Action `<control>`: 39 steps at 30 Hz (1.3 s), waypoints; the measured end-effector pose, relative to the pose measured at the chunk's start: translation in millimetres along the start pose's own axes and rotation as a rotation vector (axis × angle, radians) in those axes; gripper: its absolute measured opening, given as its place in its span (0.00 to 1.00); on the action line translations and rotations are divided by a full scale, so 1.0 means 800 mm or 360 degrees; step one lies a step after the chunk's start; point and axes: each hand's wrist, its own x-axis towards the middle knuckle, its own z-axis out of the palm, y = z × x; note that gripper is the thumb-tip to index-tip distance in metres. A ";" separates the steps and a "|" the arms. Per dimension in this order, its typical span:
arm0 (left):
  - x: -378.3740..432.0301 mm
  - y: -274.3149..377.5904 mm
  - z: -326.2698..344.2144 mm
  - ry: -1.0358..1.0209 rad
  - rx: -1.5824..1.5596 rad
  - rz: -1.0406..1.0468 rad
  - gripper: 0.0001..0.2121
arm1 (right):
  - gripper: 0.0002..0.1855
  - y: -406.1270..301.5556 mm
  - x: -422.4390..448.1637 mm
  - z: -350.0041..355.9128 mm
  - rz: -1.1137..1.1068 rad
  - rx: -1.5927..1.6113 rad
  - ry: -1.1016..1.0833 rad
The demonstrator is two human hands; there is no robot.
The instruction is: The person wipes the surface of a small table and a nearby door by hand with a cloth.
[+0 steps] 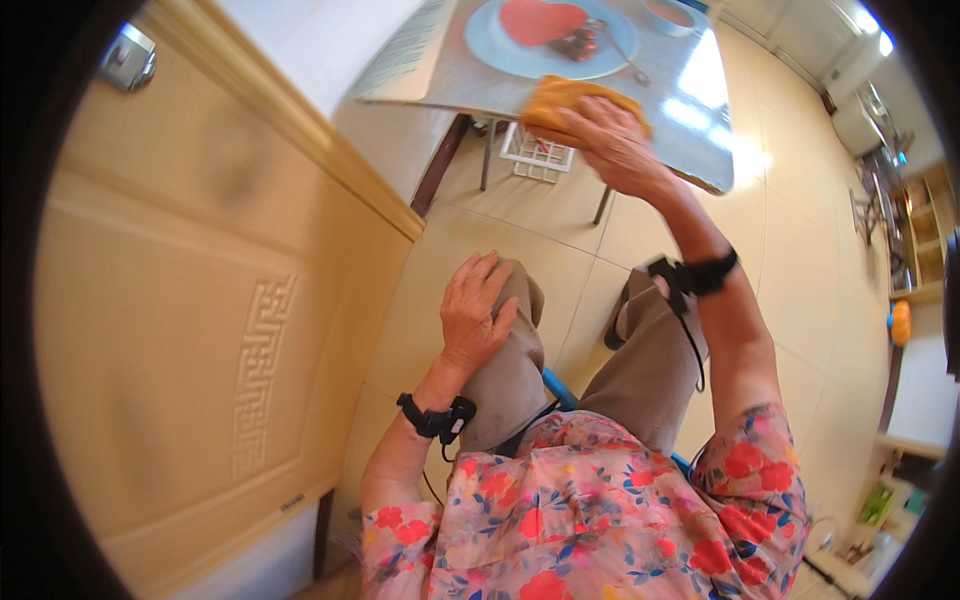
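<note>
My right hand (611, 142) is spread over a folded orange cloth (551, 105), holding it against the near edge of a table (675, 142). The hand and the cloth look slightly blurred. The tabletop is glossy and shows a printed picture of a light blue plate (487, 45) with a red heart shape (536, 21). My left hand (474, 311) lies on my left knee (525, 292) with its fingers a little apart and nothing in it. A black strap with a small device is around each wrist.
A white plastic basket (536, 154) stands beneath the table, near its metal legs (486, 157). To my left is a wooden door (172, 315) with a metal lock (129, 60). Wooden shelves (926, 232) line the right side. The floor (555, 232) is beige tile.
</note>
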 end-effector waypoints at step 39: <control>0.015 0.012 -0.004 -0.0158 -0.0215 0.0040 0.20 | 0.30 0.136 0.127 0.058 0.0223 -0.0104 -0.0584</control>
